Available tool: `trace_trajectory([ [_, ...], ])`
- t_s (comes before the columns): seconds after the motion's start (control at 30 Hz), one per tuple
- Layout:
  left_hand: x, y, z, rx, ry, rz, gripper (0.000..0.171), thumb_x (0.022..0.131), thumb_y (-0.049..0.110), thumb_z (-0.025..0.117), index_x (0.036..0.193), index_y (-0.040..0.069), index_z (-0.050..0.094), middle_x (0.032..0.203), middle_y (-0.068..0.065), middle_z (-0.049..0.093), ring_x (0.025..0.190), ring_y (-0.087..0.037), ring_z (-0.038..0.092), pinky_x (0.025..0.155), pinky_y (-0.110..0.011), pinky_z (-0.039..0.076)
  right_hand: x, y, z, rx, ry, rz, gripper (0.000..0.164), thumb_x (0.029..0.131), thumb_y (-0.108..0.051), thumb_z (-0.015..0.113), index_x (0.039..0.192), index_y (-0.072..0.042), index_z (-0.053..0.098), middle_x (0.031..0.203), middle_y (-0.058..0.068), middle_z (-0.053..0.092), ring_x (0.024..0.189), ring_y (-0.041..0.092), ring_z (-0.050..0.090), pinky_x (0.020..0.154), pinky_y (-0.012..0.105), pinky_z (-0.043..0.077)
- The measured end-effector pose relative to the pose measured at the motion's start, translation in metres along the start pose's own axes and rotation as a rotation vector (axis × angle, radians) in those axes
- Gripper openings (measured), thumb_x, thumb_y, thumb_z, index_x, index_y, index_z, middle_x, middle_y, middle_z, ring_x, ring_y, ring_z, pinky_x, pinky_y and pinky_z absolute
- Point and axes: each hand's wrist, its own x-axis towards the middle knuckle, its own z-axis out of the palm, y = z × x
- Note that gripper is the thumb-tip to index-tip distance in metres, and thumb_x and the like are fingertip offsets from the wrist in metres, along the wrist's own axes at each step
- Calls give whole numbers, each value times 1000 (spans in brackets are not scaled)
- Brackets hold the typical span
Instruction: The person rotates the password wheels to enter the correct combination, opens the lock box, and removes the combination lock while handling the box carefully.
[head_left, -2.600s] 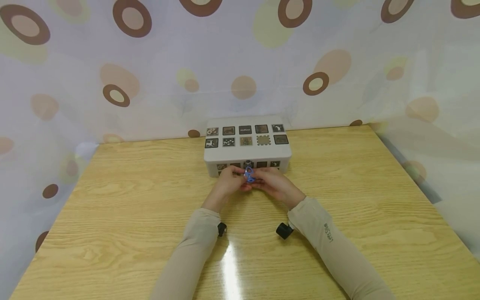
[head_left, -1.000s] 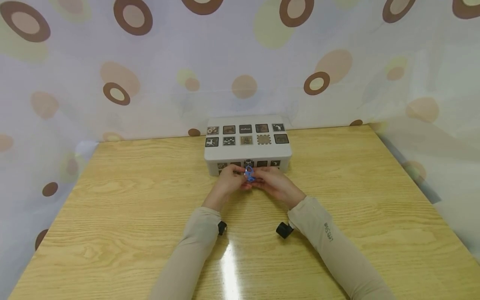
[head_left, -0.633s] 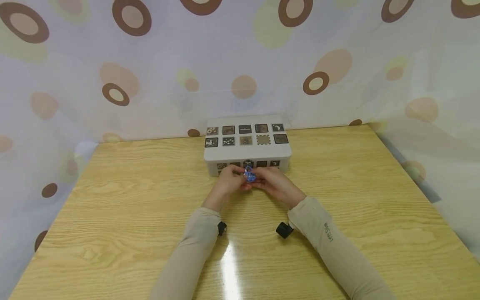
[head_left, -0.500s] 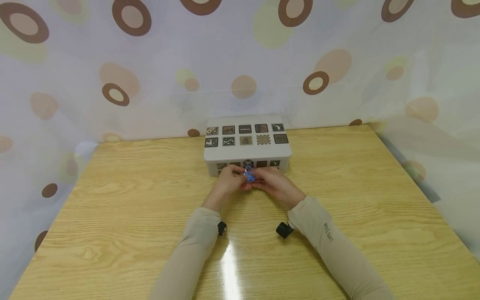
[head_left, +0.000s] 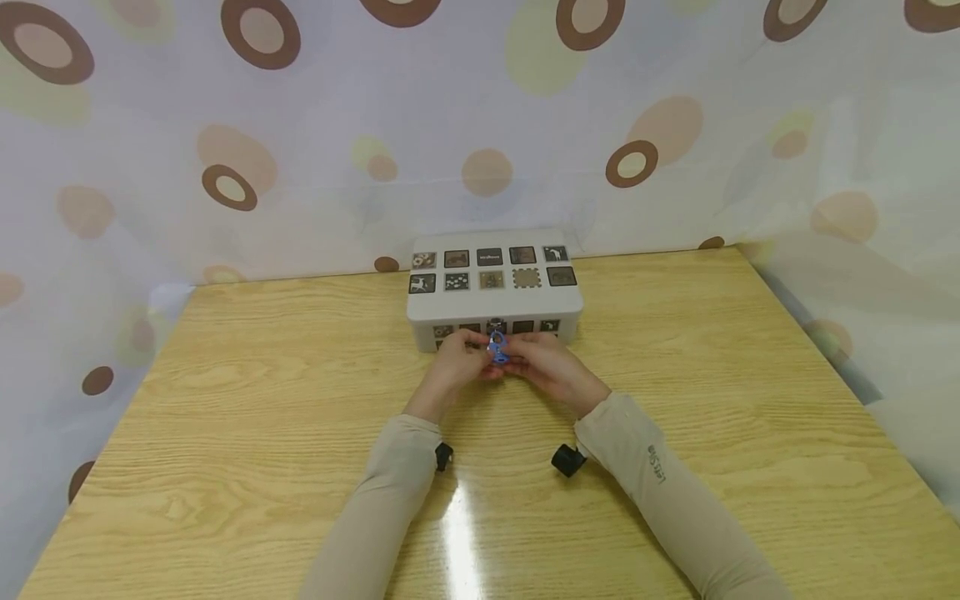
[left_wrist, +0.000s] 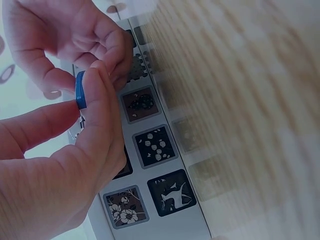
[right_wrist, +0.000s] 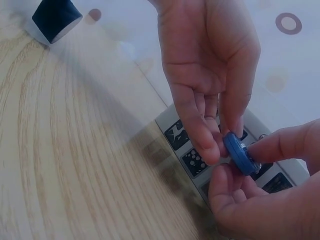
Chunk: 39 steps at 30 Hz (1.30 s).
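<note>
A small blue padlock (head_left: 499, 357) with a loop at its top sits at the metal clasp (head_left: 496, 324) on the front of a white lidded box (head_left: 450, 307). My left hand (head_left: 461, 360) pinches it between thumb and forefinger from the left. From the other side my right hand (head_left: 551, 362) holds it, its thumb against the face with small metal parts in the right wrist view, where the blue padlock (right_wrist: 239, 155) shows a thick rounded edge. Only a narrow blue edge of the padlock (left_wrist: 80, 91) appears in the left wrist view. The fingers hide part of the box front.
The box lid is closed and printed with dark picture squares. It stands at the back of a wooden table (head_left: 285, 433), close to a white curtain (head_left: 315, 108) with brown circles. Black wrist cameras, such as the right one (head_left: 567, 460), stick out inward from both sleeves.
The blue padlock tilts and turns slightly between my fingers, its body showing more face half a second ago than now. Both hands stay in the same place at the clasp.
</note>
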Motion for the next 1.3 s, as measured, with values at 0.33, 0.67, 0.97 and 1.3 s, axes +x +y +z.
trace_trajectory([
  [0.33,-1,2,0,26,2,-6,28,95,-7,50,123,-11,47,87,-21,64,67,-19,67,74,-33,58,-3,-1,0,92,12,13,19,97,-2,44,94,5,61,86,6,64,78,13,63,77,25,54],
  [0.67,-1,2,0,17,4,5,27,95,-7,49,122,-12,47,90,-23,64,70,-22,68,77,-35,58,-3,0,0,25,-25,-31,25,98,0,44,110,19,54,87,5,65,80,12,63,80,26,54],
  [0.97,-1,0,0,18,5,-2,26,95,-7,50,120,-12,47,89,-24,65,68,-20,67,74,-32,58,-2,1,0,2,-11,-28,31,99,-1,44,117,23,50,90,5,63,82,11,62,79,23,53],
  [1.3,-1,2,0,36,6,-1,27,96,-6,50,122,-11,48,94,-26,65,73,-24,69,74,-32,58,-3,-1,-2,55,4,-3,19,98,-3,44,100,9,59,86,5,66,79,13,64,80,27,54],
])
